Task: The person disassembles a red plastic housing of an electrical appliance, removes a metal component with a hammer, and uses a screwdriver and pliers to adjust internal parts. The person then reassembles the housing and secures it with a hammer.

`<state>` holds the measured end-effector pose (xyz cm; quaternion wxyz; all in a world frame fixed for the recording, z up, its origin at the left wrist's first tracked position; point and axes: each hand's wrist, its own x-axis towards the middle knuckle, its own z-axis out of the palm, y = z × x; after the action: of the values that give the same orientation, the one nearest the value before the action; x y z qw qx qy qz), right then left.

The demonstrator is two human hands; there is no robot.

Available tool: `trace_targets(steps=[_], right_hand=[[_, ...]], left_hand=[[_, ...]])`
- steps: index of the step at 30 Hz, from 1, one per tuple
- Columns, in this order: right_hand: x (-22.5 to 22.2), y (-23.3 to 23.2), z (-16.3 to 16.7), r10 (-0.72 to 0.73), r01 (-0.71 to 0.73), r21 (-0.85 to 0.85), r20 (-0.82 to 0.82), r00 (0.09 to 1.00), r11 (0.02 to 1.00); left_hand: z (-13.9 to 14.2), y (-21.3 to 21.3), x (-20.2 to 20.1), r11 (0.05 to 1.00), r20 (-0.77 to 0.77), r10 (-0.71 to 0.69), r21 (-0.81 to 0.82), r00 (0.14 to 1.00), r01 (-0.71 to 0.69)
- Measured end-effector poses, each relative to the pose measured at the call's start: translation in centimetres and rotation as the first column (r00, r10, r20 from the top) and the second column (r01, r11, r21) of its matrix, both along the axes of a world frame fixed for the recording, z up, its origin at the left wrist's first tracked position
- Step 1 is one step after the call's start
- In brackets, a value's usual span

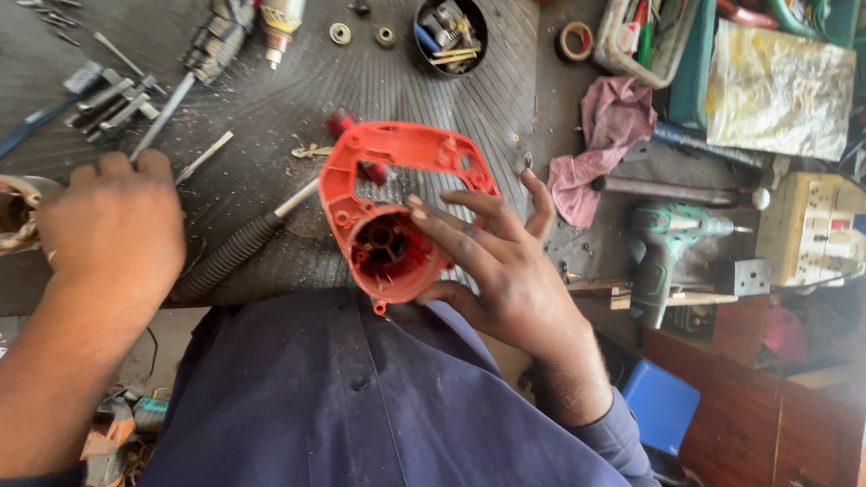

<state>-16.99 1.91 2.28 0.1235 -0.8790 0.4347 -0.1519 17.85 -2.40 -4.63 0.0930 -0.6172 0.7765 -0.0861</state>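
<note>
Two hands work around the red housing (401, 210) on the table (244, 105). Left of the housing, the left hand (111, 228) curls loosely over small metal parts, holding nothing that shows. Right of it, the right hand (499, 264) spreads its fingers across the housing's round end; steady support there seems wise.
</note>
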Motion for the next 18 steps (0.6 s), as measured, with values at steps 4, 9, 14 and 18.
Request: trace_targets(steps=[4, 9, 14, 18], right_hand=[[0.5, 0.1, -1.0, -0.043, 0.028, 0.1, 0.154, 0.987, 0.995], [1.4, -0.5, -3.2, -0.122, 0.103, 0.097, 0.215, 0.969, 0.99], [-0.7, 0.1, -3.3, -0.062, 0.067, -0.007, 0.32, 0.945, 0.998], [-0.7, 0.7, -2.3, -0.189, 0.256, -0.04, 0.565, 0.803, 0.966]], left_hand=[[0.7, -0.2, -0.3, 0.997, -0.184, 0.051, 0.073, 0.982, -0.038], [0.8, -0.6, -0.6, 0.999, -0.337, 0.026, -0.025, 0.941, -0.037], [0.0, -1.4, -2.7, 0.989, -0.556, -0.096, -0.146, 0.826, 0.017], [3.7, -0.9, -6.0, 0.994, -0.921, 0.106, 0.108, 0.375, -0.015]])
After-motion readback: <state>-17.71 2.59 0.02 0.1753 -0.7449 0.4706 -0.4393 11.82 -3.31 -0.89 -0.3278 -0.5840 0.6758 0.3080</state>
